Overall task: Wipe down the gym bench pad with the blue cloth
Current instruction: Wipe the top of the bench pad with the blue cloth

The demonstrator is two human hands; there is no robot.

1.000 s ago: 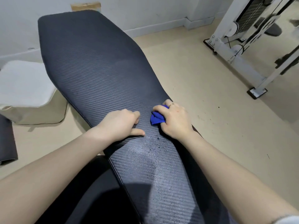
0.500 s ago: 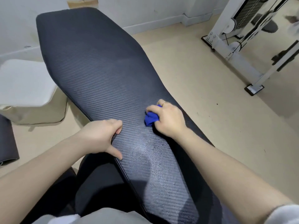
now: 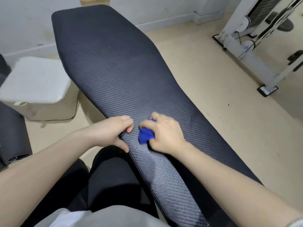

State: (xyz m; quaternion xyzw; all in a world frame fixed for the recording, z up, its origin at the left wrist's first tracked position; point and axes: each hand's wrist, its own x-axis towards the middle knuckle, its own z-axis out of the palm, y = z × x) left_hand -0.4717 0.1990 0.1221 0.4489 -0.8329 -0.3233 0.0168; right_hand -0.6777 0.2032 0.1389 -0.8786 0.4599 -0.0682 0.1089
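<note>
A long dark ribbed gym bench pad (image 3: 114, 63) runs from the far wall toward me. My right hand (image 3: 165, 135) presses a bunched blue cloth (image 3: 145, 135) onto the pad's middle; most of the cloth is hidden under the palm. My left hand (image 3: 113, 133) grips the pad's left edge just beside the cloth, fingers curled on top, thumb down along the side. The pad surface near me looks damp and speckled.
A white-topped beige box (image 3: 36, 89) stands on the floor left of the bench. A dark rolled mat (image 3: 11, 133) lies at far left. A white cable machine frame (image 3: 246, 51) stands at right on beige floor. My dark-trousered legs are below the pad's left edge.
My right hand has slid the cloth left across the pad toward my left hand. The left hand has shifted along the pad's left edge, and the view has moved a little.
</note>
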